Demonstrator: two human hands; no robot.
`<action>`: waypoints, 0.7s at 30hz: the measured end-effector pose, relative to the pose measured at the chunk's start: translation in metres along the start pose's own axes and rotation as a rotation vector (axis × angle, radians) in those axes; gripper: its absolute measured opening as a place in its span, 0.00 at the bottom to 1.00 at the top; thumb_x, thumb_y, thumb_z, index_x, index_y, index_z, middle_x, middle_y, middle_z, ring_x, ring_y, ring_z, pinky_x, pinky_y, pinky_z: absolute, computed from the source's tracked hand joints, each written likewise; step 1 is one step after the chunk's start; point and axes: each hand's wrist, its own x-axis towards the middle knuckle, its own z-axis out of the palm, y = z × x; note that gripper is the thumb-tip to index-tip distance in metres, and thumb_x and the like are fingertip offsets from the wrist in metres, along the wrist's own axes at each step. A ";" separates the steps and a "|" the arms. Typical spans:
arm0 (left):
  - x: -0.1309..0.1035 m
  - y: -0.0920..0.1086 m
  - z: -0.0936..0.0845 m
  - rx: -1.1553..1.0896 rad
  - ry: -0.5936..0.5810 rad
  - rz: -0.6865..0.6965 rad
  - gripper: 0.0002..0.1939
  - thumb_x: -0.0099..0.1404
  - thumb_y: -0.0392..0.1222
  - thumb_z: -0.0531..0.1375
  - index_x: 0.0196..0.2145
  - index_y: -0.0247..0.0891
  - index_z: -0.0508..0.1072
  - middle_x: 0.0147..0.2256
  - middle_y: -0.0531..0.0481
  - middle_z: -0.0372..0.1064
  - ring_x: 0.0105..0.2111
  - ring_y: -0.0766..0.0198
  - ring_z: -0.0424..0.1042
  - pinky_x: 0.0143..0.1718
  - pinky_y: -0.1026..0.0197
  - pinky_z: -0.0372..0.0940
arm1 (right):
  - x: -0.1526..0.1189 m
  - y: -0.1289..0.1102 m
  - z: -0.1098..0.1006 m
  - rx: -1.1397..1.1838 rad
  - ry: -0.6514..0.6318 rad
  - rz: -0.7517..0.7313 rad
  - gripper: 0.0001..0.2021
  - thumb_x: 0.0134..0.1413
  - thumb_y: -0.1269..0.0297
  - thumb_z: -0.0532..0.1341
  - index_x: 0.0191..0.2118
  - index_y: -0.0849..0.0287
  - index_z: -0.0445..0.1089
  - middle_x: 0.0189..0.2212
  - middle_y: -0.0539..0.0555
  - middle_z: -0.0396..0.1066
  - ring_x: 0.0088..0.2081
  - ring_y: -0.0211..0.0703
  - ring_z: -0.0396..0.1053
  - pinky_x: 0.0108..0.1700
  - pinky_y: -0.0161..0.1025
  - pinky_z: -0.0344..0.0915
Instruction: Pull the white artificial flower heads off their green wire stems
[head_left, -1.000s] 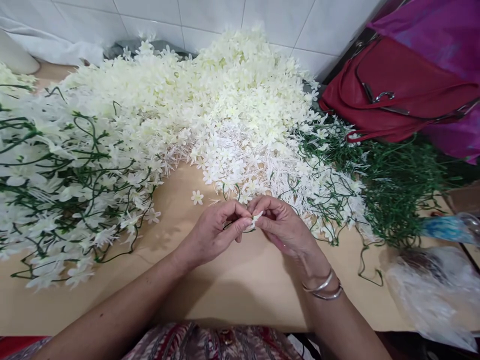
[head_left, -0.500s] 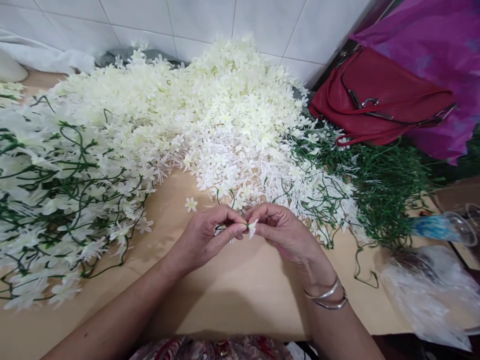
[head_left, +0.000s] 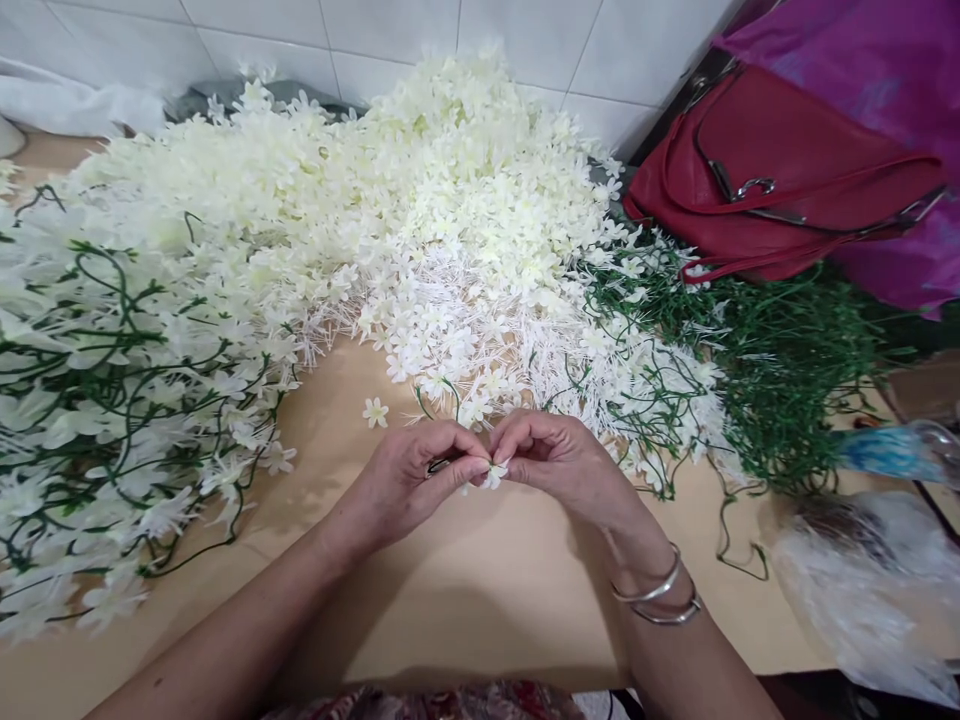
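Over the front of the table, my left hand (head_left: 416, 480) and my right hand (head_left: 566, 465) meet fingertip to fingertip. Between them is a small white artificial flower (head_left: 493, 477), pinched by the thumb and forefinger of each. A bit of dark green stem (head_left: 437, 466) shows inside the curl of my left fingers; the rest of it is hidden. Just beyond the hands, a single loose white blossom (head_left: 375, 412) lies on the table (head_left: 442, 590). Behind that spreads a big heap of pale blossoms (head_left: 465, 190).
Finished-looking white flowers on green stems (head_left: 127, 400) pile up at left. Bare green stems (head_left: 795, 370) lie at right, below a red handbag (head_left: 810, 160) and a purple bag (head_left: 892, 90). A clear plastic bag (head_left: 877, 600) sits at the right edge. White tiles (head_left: 397, 40) back everything.
The white flower has turned between my fingertips, its petals now facing more toward me. Both hands stay nearly in place. The camera view has shifted slightly.
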 end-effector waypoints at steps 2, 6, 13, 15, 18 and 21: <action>0.001 0.001 0.000 0.008 -0.002 0.011 0.06 0.72 0.39 0.63 0.36 0.37 0.77 0.31 0.50 0.78 0.31 0.67 0.75 0.35 0.66 0.66 | 0.000 -0.001 -0.001 0.007 -0.006 0.007 0.05 0.53 0.65 0.75 0.32 0.55 0.79 0.32 0.51 0.78 0.35 0.37 0.75 0.39 0.37 0.72; 0.001 0.003 0.003 0.001 0.006 0.055 0.06 0.72 0.39 0.63 0.36 0.38 0.77 0.31 0.50 0.78 0.31 0.67 0.75 0.36 0.66 0.66 | -0.001 -0.004 -0.003 0.013 -0.007 0.064 0.06 0.55 0.64 0.74 0.32 0.56 0.78 0.31 0.50 0.77 0.33 0.36 0.74 0.37 0.35 0.71; 0.001 0.004 0.004 -0.099 0.023 -0.046 0.07 0.73 0.41 0.63 0.36 0.37 0.78 0.31 0.49 0.79 0.31 0.65 0.77 0.36 0.64 0.68 | -0.002 -0.008 -0.004 0.052 -0.036 0.090 0.06 0.55 0.65 0.74 0.33 0.56 0.78 0.35 0.51 0.78 0.36 0.37 0.75 0.41 0.37 0.72; 0.001 0.004 0.003 -0.159 0.021 -0.090 0.07 0.73 0.42 0.62 0.38 0.37 0.78 0.32 0.49 0.79 0.33 0.65 0.77 0.38 0.64 0.68 | -0.002 -0.008 -0.005 0.067 -0.029 0.089 0.05 0.56 0.65 0.74 0.33 0.56 0.79 0.35 0.51 0.78 0.37 0.37 0.75 0.42 0.37 0.72; 0.001 0.005 0.001 -0.256 0.021 -0.142 0.09 0.75 0.43 0.61 0.41 0.36 0.78 0.34 0.47 0.81 0.35 0.63 0.79 0.40 0.62 0.70 | -0.002 -0.006 -0.005 0.103 0.001 0.043 0.04 0.56 0.65 0.74 0.34 0.54 0.79 0.36 0.51 0.77 0.37 0.37 0.74 0.42 0.36 0.72; 0.001 0.005 0.000 -0.315 0.036 -0.159 0.10 0.74 0.45 0.61 0.42 0.36 0.78 0.34 0.47 0.81 0.35 0.63 0.79 0.40 0.62 0.70 | -0.002 -0.002 -0.003 0.116 0.046 -0.002 0.04 0.56 0.64 0.74 0.34 0.53 0.80 0.37 0.51 0.76 0.38 0.38 0.73 0.43 0.38 0.71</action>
